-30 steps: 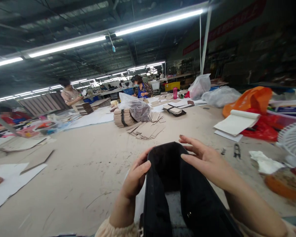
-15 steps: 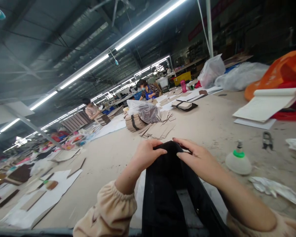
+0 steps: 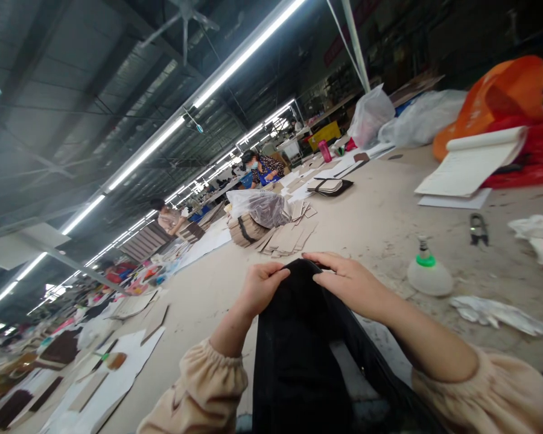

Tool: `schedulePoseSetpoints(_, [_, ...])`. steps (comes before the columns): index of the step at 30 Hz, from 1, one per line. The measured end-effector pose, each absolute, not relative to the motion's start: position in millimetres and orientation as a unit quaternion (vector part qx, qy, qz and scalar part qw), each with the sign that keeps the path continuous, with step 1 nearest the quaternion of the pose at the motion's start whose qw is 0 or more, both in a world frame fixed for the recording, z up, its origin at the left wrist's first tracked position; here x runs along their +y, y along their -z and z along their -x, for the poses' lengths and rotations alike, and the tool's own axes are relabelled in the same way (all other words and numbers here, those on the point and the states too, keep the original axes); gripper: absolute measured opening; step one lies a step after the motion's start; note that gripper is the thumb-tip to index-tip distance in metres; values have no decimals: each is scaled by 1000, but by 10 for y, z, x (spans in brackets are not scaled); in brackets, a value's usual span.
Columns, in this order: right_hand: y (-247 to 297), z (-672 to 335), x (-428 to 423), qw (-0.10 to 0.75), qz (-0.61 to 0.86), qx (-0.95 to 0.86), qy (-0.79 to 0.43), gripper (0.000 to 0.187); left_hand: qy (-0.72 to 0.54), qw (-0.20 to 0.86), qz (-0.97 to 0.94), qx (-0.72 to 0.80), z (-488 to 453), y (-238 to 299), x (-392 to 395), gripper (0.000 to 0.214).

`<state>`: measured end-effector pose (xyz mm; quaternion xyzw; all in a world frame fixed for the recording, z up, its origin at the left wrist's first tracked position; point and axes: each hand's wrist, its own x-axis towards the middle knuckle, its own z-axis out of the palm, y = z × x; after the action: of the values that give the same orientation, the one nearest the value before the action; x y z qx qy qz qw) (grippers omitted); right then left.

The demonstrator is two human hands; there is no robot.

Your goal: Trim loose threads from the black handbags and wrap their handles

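A long black fabric piece point(image 3: 294, 349), perhaps part of a bag, stretches from the lower edge of the view up to both my hands. My left hand point(image 3: 263, 288) pinches its far left corner between thumb and fingers. On the far right side, my right hand point(image 3: 350, 283) grips the same piece, thumb on the near face and fingers over the edge. The two strands of the fabric spread apart toward me, with the pale table showing between them. Its lower end is out of view.
Right of my hands stand a white bottle with a green collar point(image 3: 429, 274), black snips point(image 3: 478, 229) and a white glove point(image 3: 500, 314). Ahead lie bundled brown pieces point(image 3: 247, 232) under a plastic bag. A notepad point(image 3: 473, 163) sits far right. Two co-workers point(image 3: 266, 169) are farther off.
The view has tilted and shifted, so the table things sit a little farther left and those at right higher. Both hands keep their hold on the black fabric piece.
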<state>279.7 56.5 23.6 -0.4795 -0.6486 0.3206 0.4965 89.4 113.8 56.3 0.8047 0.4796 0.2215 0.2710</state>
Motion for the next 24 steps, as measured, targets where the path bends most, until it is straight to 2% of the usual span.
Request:
schedulePoseSetpoints(3, [-243,-2768,562,494,478,-658,-308,49,-217,269,-805,483,-843,-578,1128,25])
schedulePoseSetpoints(9, [-203,-2763,581,499,490,-655,-285,48,-139,185,-863,448,-966,-697,1152,31])
schedulePoseSetpoints(15, [-158,-2838,624,505,501,-637,-298,49,-149,106,-876,446,-1097,-649,1242,34])
schedulePoseSetpoints(24, [-147,-2869,644,519,486,-630,-313,48,-132,183,-885,408,-1231,-730,1226,27])
